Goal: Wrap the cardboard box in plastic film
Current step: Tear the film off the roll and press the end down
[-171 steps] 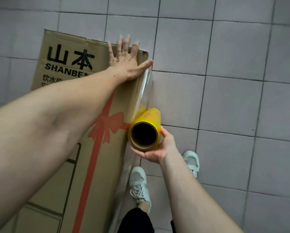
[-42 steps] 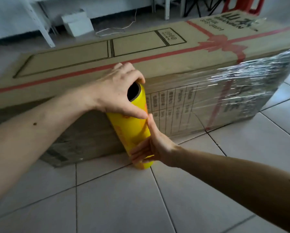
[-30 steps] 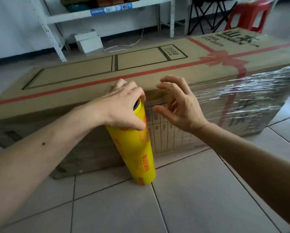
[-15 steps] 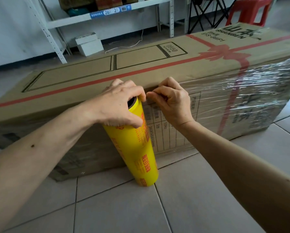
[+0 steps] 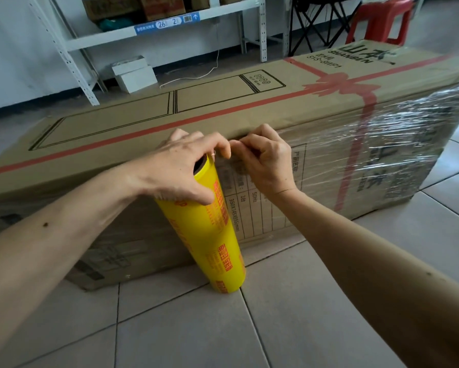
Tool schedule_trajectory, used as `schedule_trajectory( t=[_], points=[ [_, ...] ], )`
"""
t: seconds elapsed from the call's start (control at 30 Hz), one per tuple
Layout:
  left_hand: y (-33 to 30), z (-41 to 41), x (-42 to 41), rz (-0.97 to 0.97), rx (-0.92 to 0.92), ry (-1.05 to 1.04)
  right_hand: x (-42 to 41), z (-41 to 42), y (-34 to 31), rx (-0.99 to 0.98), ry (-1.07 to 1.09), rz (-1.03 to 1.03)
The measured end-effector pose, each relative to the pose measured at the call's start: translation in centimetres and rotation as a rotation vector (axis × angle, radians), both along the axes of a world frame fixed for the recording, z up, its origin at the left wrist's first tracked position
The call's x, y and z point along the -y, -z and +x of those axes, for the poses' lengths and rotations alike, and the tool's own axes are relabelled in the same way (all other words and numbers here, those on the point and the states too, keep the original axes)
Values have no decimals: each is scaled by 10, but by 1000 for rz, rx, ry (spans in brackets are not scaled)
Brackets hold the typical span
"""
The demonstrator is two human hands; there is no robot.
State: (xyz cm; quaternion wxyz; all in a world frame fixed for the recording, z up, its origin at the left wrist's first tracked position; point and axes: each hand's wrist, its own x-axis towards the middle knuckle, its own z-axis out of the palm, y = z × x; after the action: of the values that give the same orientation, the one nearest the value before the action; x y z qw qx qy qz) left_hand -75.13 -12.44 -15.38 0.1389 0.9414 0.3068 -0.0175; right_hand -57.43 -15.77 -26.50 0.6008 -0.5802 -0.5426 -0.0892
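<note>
A: Standing the yellow film roll [image 5: 207, 229] on end on the floor [image 5: 289, 328], right against the near side of the cardboard box [image 5: 169, 120], we free both hands for the film's edge. Our left hand [image 5: 180, 168] curls its grip over the roll's top end so the roll leans on the box instead of tipping.

B: And our right hand [image 5: 265, 160]?

A: Its fingers are bent in a tight pinch just right of the roll's top, under the box's upper front edge. We judge it has hold of the film's loose edge, though clear film that thin we cannot actually make out between the fingertips.

B: Where does the wrap stand?

A: The box lies long-side down on the floor. The plastic film [image 5: 398, 155] covers only the stretch to the right of the roll, crinkled and shiny; the side left of the roll looks like bare cardboard. So a good part is probably not yet done.

B: Room to work?

A: Open tile on our side of the box. Behind the box, a white shelf [image 5: 154, 30] and a red stool [image 5: 377, 19] stand near, which looks tighter for going round.
</note>
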Motion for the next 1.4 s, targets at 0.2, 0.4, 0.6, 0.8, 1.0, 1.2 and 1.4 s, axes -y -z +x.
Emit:
schedule_trajectory(
  t=[0.2, 0.4, 0.6, 0.8, 1.0, 1.2, 1.4],
  points=[
    [-7, 1, -3, -12, -62, -32, 31, 8, 5, -97, -213, 68],
    [-24, 18, 2, 130, -403, -24, 21, -6, 13, -362, -346, -83],
    [-26, 14, -4, 125, -440, 71, 13, -8, 22, -452, -420, -70],
    [-37, 20, -4, 208, -636, 111, 7, -5, 22, -511, -483, -67],
    [-7, 48, 34, 698, -728, 165, 14, 3, 30, -586, -644, -77],
    [7, 46, 40, 825, -849, 261, 7, 7, 32, -702, -751, -65],
    [2, 36, 35, 766, -789, 313, 1, 7, 35, -732, -744, -47]
  ],
)
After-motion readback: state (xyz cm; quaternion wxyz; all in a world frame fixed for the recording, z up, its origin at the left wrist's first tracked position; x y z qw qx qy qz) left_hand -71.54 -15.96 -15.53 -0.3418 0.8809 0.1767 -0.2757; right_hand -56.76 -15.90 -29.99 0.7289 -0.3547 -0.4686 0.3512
